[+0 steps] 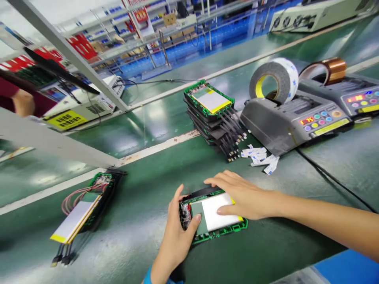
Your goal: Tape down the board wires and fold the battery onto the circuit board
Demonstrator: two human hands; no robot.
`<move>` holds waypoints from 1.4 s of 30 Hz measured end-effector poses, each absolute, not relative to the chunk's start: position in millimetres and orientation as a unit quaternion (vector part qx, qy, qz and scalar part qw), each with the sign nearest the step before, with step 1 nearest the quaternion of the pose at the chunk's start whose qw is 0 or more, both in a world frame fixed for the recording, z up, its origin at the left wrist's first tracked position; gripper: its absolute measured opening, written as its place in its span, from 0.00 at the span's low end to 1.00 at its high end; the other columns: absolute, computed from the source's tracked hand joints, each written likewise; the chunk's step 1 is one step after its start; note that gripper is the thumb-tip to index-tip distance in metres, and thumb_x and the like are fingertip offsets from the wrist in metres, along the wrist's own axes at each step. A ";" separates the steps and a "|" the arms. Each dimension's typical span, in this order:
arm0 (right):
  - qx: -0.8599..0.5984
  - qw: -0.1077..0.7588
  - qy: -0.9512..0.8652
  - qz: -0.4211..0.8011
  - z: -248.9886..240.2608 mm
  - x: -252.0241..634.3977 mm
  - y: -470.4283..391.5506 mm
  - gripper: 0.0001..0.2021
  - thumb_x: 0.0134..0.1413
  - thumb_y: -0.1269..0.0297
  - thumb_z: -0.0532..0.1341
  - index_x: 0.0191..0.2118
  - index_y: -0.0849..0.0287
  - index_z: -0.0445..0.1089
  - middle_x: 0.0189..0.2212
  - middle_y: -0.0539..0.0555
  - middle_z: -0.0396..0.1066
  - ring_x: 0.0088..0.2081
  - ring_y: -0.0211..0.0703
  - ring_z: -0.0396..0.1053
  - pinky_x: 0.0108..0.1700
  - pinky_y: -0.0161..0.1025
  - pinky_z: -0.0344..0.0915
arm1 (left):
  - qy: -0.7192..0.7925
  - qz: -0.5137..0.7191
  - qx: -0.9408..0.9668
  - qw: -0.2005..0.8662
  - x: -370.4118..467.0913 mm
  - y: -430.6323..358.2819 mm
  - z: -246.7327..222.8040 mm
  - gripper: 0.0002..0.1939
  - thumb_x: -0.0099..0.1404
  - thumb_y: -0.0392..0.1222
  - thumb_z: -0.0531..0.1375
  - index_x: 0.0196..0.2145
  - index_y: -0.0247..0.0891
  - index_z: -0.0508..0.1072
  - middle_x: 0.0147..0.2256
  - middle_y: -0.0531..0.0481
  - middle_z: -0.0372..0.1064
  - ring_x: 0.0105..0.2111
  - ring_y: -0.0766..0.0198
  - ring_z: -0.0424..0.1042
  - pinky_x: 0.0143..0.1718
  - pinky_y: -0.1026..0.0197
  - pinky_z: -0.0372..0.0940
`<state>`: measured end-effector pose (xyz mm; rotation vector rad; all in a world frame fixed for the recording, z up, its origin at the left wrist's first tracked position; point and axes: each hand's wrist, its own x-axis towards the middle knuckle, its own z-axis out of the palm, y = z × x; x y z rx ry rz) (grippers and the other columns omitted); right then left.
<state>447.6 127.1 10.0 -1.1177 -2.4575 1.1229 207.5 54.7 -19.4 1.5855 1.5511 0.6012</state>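
Observation:
An open power bank [220, 213] with a white battery pack, yellow tape strips and a green circuit board lies on the green bench before me. My left hand [179, 228] grips its left end, thumb over the board and fingers round the outer edge. Across the right end lies my right hand [242, 195], its thumb resting on the white battery and its fingers over the far edge. Behind stands a stack of similar units [211, 102], black cables trailing to the right. Another unit [79, 213], with pink wires and a tilted battery, lies at the left.
Two tape dispensers [293, 118] with lit displays stand at the right, one bearing a grey-and-white tape roll [274, 81], the other an amber roll [324, 71]. Cut tape pieces [262, 157] lie nearby. A metal post [56, 138] rises at left; a person's hand [23, 102] shows beyond.

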 end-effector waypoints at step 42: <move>-0.233 0.327 -0.900 0.172 -17.5 401.1 120.2 0.07 0.65 0.71 0.51 0.35 0.59 0.62 0.30 0.52 0.63 0.32 0.37 0.63 0.33 0.35 0.61 | 0.482 0.369 0.778 0.163 202.7 75.2 -12.7 0.05 0.61 0.34 0.62 0.36 0.39 0.71 0.33 0.55 0.71 0.33 0.67 0.66 0.37 0.63 0.62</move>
